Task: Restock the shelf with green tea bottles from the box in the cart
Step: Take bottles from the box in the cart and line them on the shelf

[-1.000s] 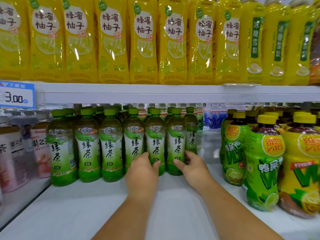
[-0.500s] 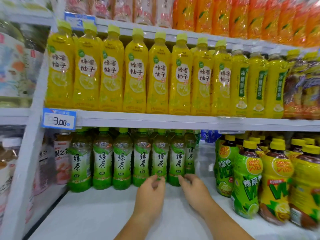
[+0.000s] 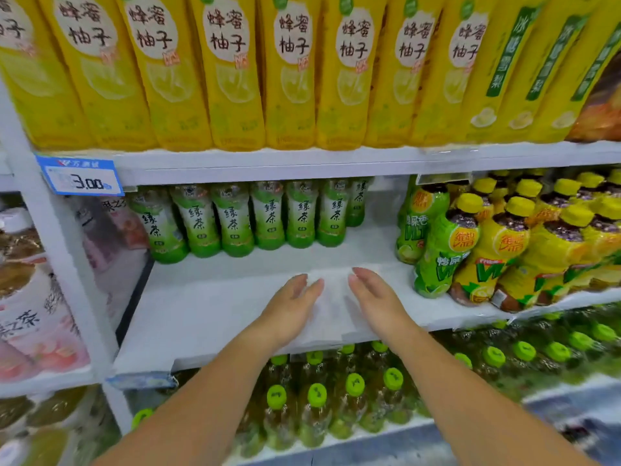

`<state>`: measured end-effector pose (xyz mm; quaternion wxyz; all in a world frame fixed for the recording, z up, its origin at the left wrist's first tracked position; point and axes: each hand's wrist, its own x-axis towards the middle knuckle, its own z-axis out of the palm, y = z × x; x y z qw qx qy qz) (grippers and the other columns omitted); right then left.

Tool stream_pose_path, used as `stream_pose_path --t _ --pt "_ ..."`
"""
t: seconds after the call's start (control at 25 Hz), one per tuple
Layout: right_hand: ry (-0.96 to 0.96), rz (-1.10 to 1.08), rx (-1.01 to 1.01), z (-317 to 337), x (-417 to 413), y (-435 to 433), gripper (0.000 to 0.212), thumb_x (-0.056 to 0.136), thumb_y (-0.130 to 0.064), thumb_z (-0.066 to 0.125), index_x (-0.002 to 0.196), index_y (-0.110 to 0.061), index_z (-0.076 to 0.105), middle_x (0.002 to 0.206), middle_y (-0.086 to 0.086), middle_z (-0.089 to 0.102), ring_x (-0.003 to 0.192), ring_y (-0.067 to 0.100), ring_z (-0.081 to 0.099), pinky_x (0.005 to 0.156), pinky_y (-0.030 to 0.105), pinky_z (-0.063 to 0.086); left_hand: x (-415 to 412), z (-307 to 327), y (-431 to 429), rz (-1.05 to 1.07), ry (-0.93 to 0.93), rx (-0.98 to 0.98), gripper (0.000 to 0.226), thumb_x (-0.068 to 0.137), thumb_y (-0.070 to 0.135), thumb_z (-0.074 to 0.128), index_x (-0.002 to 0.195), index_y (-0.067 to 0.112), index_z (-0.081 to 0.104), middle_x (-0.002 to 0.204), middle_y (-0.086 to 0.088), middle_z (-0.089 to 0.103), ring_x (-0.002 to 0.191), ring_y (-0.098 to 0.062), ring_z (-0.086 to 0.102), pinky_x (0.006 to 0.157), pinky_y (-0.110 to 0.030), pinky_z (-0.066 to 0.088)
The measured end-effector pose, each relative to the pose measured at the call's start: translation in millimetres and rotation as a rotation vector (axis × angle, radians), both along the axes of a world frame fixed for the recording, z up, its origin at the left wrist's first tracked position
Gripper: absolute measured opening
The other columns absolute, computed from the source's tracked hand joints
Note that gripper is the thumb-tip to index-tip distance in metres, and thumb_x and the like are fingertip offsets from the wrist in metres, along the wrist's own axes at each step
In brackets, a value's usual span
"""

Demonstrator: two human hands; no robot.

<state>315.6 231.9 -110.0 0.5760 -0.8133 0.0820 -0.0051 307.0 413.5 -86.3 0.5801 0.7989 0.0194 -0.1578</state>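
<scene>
Above, a row of tall yellow plastic bottles with Chinese lettering [image 3: 228, 72] fills the upper shelf, and a blue and white price tag reading 3.00 [image 3: 82, 176] hangs on its front edge at the left. On the right part of the white metal middle shelf [image 3: 208, 307] stands a crowd of green and yellow drink bottles with yellow caps [image 3: 497, 243]; they come close to the front edge. At the far left, behind the white upright post [image 3: 57, 250], pink labelled bottles [image 3: 37, 317] are seen, blurred. Below the middle shelf stand clear bottles with bright green caps [image 3: 336, 398].

The green tea bottles with white and green labels [image 3: 248, 216] stand upright in one row at the back left of the middle shelf, touching each other, and their caps are hidden by the shelf above. Between them and the yellow capped group is a bare gap.

The left hand [image 3: 289, 307] and the right hand [image 3: 376, 304] are both over the bare front part of this shelf, near each other but apart. Both are open, with straight fingers, and hold nothing. They are well apart from the green tea bottles.
</scene>
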Motion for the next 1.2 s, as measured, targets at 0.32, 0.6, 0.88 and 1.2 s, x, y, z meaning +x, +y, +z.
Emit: stream_pose_path --t 0.32,0.6,0.88,1.2 --pt "0.248 0.006 0.08 72 -108 -30 0.048 0.1 -0.046 0.05 0.144 -0.027 0.046 0.128 -0.015 0.049 0.114 0.003 0.049 0.079 0.006 0.038 -92 82 -20 -0.056 0.233 -0.004 0.059 0.093 0.062 0.053 0.145 0.035 0.047 0.146 0.014 0.046 0.114 0.002 0.048 0.071 -0.002 0.04" --pt "0.39 -0.065 0.129 155 -235 -74 0.051 0.101 -0.042 0.049 0.149 -0.025 0.04 0.14 -0.012 0.046 0.124 0.003 0.043 0.083 0.006 0.038 -190 165 -51 -0.044 0.252 -0.09 0.037 0.097 0.05 0.055 0.131 0.037 0.059 0.136 0.018 0.056 0.112 0.008 0.052 0.093 -0.021 0.038" --pt "0.37 -0.311 0.071 215 -363 -105 0.05 0.1 -0.045 0.049 0.147 -0.028 0.042 0.139 -0.017 0.047 0.124 -0.001 0.044 0.089 0.01 0.033 -291 192 -66 -0.204 0.331 -0.128 0.051 0.095 0.059 0.05 0.14 0.036 0.053 0.136 0.023 0.049 0.131 -0.004 0.045 0.104 -0.028 0.038" --pt "0.406 -0.589 0.04 242 -494 -130 0.047 0.1 -0.047 0.049 0.144 -0.032 0.045 0.137 -0.016 0.051 0.12 0.003 0.049 0.101 0.027 0.038 -361 197 -106 -0.499 0.38 -0.104 0.042 0.095 0.055 0.055 0.134 0.04 0.051 0.124 0.03 0.05 0.107 0.012 0.047 0.085 -0.017 0.037"
